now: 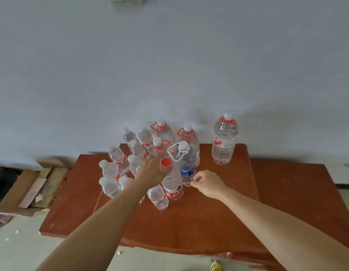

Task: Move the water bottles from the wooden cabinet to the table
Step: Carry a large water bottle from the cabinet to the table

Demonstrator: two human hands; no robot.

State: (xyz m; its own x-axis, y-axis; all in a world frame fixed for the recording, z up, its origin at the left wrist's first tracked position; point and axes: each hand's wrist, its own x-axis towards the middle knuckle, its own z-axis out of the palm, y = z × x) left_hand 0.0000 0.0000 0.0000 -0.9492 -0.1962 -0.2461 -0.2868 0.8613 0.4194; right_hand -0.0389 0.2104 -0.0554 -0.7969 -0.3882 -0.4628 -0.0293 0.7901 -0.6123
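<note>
Several clear water bottles stand clustered on the reddish-brown wooden cabinet (pixel 199 222) against the wall. My left hand (pixel 153 171) reaches over the cluster, its fingers touching the red cap of a red-labelled bottle (pixel 172 184). My right hand (pixel 208 182) hovers with loosely curled fingers beside a blue-labelled bottle (pixel 186 167) with a white handle. One large bottle (pixel 224 139) with a red handle stands apart at the right. Two more large red-handled bottles (pixel 189 137) stand at the back.
Flattened cardboard boxes (pixel 31 188) lie on the floor left of the cabinet. Pale tiled floor (pixel 19 249) runs in front. A plain wall rises behind the bottles. A yellow shoe tip (pixel 215 266) shows at the bottom edge.
</note>
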